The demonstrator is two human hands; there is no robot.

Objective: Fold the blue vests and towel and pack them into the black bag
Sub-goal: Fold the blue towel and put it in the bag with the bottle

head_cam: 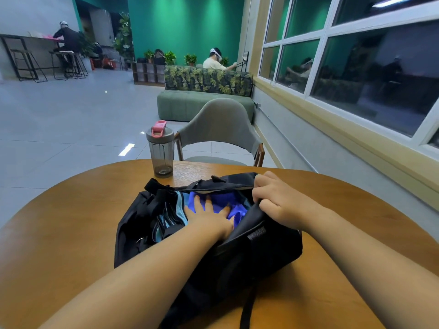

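While the right hand (276,200) grips the black bag (256,243) rim to keep it wide, the left hand (209,216) beside it presses flat on the blue cloth (219,200), pushing it down.

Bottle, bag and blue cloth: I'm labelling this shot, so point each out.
bottle (161,153): head view, on its clear body.
bag (256,255): head view, on its near side.
blue cloth (219,200): head view, on its top fold.

Open black bag (256,252) holds folded blue towel (223,201) and vests (177,210).
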